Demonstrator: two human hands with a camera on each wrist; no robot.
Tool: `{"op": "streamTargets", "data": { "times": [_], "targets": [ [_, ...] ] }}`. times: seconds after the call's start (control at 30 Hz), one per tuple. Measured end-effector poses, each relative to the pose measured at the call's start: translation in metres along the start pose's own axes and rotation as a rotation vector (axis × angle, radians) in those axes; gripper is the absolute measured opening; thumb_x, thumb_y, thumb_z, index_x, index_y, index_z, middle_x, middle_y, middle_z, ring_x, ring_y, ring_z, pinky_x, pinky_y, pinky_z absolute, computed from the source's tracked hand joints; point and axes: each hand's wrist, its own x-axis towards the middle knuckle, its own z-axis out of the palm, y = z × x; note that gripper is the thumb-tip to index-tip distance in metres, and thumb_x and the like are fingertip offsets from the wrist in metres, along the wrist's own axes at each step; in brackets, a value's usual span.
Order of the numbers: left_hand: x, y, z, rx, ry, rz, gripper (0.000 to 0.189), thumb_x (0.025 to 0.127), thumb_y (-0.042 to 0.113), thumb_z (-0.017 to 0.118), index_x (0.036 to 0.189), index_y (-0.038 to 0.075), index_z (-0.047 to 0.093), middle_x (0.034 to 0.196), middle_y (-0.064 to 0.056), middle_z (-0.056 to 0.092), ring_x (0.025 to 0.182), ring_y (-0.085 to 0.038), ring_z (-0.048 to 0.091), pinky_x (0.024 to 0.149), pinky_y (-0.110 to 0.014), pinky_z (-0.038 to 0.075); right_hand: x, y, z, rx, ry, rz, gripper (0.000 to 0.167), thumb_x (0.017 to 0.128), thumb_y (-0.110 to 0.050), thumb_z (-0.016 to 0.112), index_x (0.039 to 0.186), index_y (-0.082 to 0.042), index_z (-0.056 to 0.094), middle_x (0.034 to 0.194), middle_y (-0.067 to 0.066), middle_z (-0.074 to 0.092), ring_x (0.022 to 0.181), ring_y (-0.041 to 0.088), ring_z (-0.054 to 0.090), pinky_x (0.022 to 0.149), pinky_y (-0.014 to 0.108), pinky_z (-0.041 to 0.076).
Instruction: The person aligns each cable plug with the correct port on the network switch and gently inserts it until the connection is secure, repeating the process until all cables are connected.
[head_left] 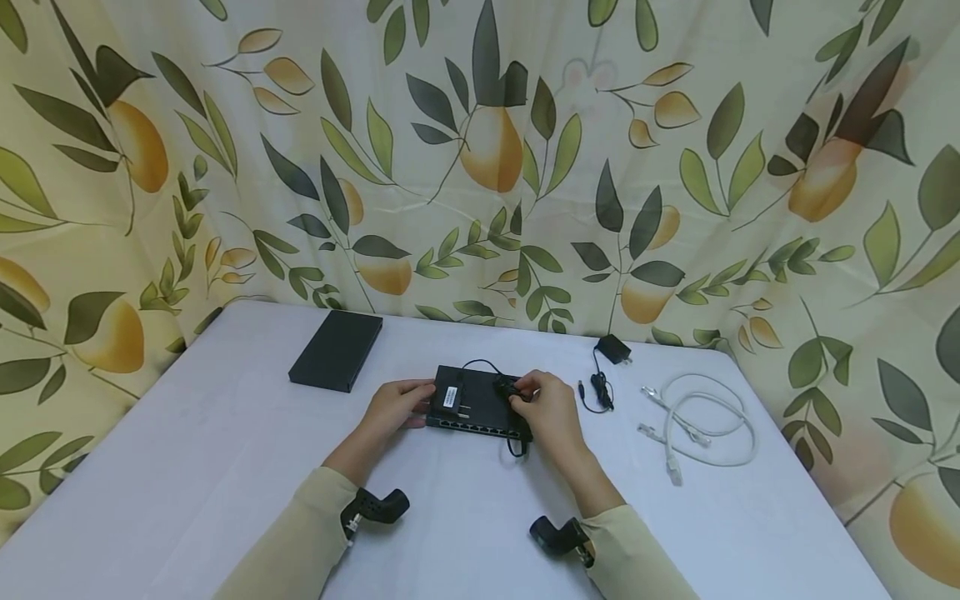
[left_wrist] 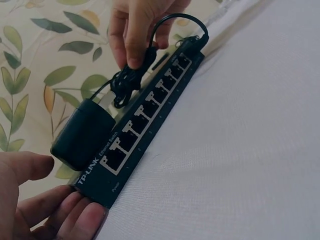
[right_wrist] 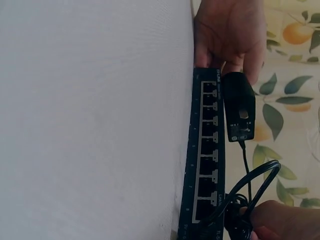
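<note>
A black TP-LINK Ethernet switch point(head_left: 486, 392) lies on the table, its row of ports facing the person. At its left end my left hand point(head_left: 390, 410) holds the corner with its fingertips. A black power adapter point(left_wrist: 82, 132) rests on the switch's top near that hand. Thumb and fingers of my right hand point(head_left: 551, 408) pinch the bundled adapter cord point(left_wrist: 127, 85) over the right part of the switch. From this bundle the cord loops round to the port side's right end; whether its plug is fully seated I cannot tell.
A flat black box point(head_left: 336, 350) lies at the back left. Behind my right hand is a second black power adapter point(head_left: 613, 348) with a coiled cord. White network cables point(head_left: 712, 417) lie loosely coiled at the right. A patterned curtain point(head_left: 465, 192) borders the white table point(head_left: 225, 467).
</note>
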Motion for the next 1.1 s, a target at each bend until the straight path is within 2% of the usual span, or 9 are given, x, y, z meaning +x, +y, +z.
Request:
{"op": "streamTargets", "data": {
  "times": [0.3,0.83,1.1],
  "targets": [
    [0.002,-0.002,0.001,0.003,0.031,0.0,0.034,0.096,0.026,0.063,0.128,0.014,0.067,0.119,-0.011,0.067,0.096,-0.02,0.067,0.071,-0.027,0.06,0.002,0.002,0.0,0.002,0.005,0.013,0.012,0.081,-0.008,0.077,0.093,-0.008,0.073,0.081,0.004,0.065,0.071,0.016,0.054,0.062,0.026,0.044],
    [0.001,-0.001,0.002,0.036,0.026,0.028,0.033,0.096,0.017,0.063,0.128,0.013,0.067,0.121,-0.013,0.067,0.099,-0.023,0.067,0.068,-0.027,0.06,0.002,0.005,-0.008,0.02,-0.046,0.076,0.014,0.085,-0.014,0.076,0.097,-0.008,0.074,0.083,0.004,0.066,0.075,0.017,0.06,0.062,0.025,0.045],
    [0.001,0.0,0.001,0.027,0.03,0.004,0.033,0.095,0.017,0.064,0.128,0.016,0.067,0.122,-0.01,0.067,0.097,-0.021,0.067,0.069,-0.027,0.06,0.003,0.008,-0.014,0.012,-0.041,0.096,0.014,0.086,-0.017,0.075,0.097,-0.009,0.075,0.084,0.004,0.069,0.078,0.019,0.063,0.065,0.026,0.046]
  ]
}}
